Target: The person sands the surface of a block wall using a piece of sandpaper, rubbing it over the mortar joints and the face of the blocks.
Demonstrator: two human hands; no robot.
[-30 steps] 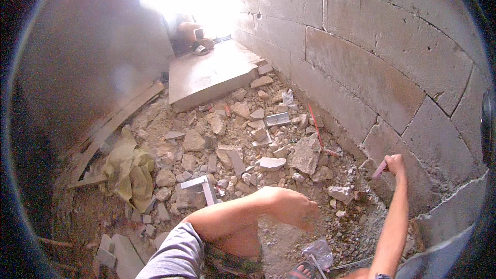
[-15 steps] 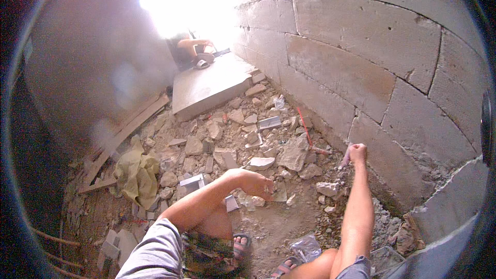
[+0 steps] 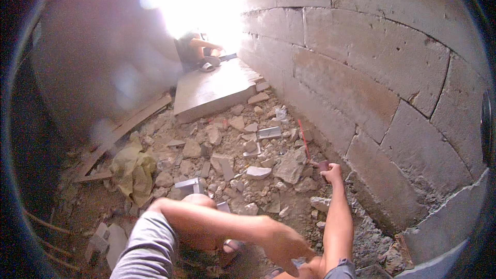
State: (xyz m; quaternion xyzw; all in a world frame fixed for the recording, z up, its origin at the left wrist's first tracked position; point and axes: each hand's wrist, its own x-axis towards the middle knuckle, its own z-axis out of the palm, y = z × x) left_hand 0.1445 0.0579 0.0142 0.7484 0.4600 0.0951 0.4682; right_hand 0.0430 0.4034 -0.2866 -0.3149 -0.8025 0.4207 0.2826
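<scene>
My right hand (image 3: 333, 172) is closed around a short reddish-brown piece (image 3: 324, 166), low beside the foot of the block wall; its exact kind is unclear. A thin red strip (image 3: 304, 139) runs through the rubble just beyond that hand. My left arm reaches across in front of me, and my left hand (image 3: 289, 248) hangs low by my right leg. Motion smears its fingers, so its grip cannot be made out. A large pale rock (image 3: 290, 166) lies left of my right hand.
Broken masonry covers the ground. A thick pale slab (image 3: 214, 87) lies ahead, with another person (image 3: 199, 49) crouched beyond it. The block wall (image 3: 361, 77) rises on the right. At left are a wooden plank (image 3: 124, 129) and a yellowish sack (image 3: 135, 168).
My left hand has swung down and rightward from above the rubble to near my right leg. My right hand has moved a little left and down, still gripping the reddish-brown piece.
</scene>
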